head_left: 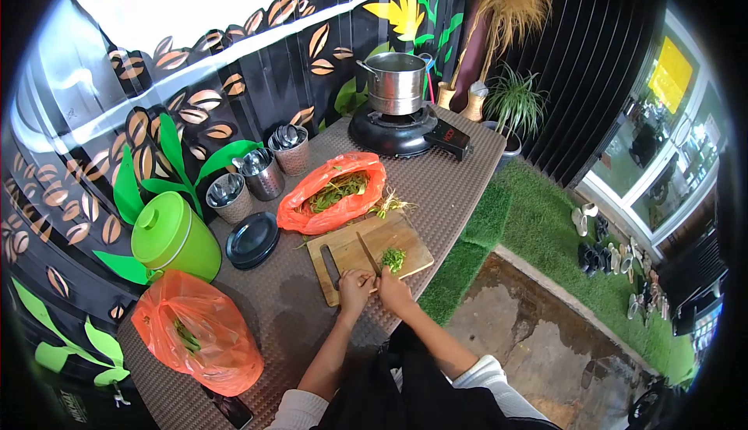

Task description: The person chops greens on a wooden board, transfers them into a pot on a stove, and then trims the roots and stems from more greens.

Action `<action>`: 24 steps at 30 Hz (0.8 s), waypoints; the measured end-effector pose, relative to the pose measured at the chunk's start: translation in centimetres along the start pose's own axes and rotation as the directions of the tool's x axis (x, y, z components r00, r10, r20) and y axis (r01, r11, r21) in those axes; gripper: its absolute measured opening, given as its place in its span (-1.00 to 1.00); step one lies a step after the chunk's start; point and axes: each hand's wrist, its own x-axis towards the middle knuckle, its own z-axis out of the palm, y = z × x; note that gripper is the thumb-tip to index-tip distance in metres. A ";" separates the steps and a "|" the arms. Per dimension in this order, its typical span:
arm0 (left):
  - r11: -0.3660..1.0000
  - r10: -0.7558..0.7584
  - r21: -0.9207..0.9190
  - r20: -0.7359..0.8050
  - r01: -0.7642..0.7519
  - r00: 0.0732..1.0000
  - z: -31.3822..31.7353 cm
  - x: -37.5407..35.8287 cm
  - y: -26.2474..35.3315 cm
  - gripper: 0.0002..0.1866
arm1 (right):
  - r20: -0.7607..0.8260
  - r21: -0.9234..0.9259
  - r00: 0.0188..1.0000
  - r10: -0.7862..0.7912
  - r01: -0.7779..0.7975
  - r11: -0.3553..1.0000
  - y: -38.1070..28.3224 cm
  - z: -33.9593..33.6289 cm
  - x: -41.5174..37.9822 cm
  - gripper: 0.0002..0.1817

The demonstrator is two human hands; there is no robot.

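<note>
On the wooden cutting board (340,249) lies a small heap of chopped greens (393,259). My right hand (394,290) is closed around the handle of a knife (368,251), whose blade points away from me over the board. Close beside it, my left hand (356,290) is closed at the board's near edge, its fingertips by the knife handle. Whatever the left fingers hold is hidden. Beyond the board, an open orange plastic bag (331,220) contains leafy greens (336,192). Some loose stems with pale roots (392,203) stick out beside that bag.
A second orange bag (210,336), a lidded green bucket (176,235) and dark plates (252,241) stand left. Metal cups with cutlery (262,174) line the wall side. A steel pot (395,83) sits on a black stove (389,132) at the far end. A phone (231,410) lies near.
</note>
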 end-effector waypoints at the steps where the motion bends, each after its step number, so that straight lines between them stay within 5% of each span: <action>1: 0.999 0.031 -0.019 -0.022 -0.032 0.999 0.1 0.0 -0.1 -0.91 | 0.012 0.015 0.999 -0.045 0.044 0.999 0.4 -0.1 0.6 -0.67; 5: 0.992 0.116 -0.036 -0.075 -0.118 0.990 0.2 0.1 -0.2 -0.89 | -0.022 -0.010 0.997 -0.072 0.072 0.997 0.3 -1.0 -0.7 -0.65; 8: 0.998 -0.056 -0.026 0.006 0.056 0.998 -0.2 0.2 0.5 -0.92 | -0.041 -0.028 0.998 0.046 -0.047 0.999 -1.0 0.0 -2.3 -0.66; 18: 0.988 0.145 0.059 -0.078 -0.141 0.986 -0.2 -0.6 0.7 -0.89 | 0.006 -0.009 0.993 -0.119 0.119 0.993 0.0 -0.9 -1.1 -0.69; 24: 0.999 0.050 0.016 -0.035 -0.049 0.998 -0.3 -0.3 0.2 -0.90 | -0.001 0.019 0.999 0.054 -0.054 0.998 -1.3 0.1 -1.5 -0.67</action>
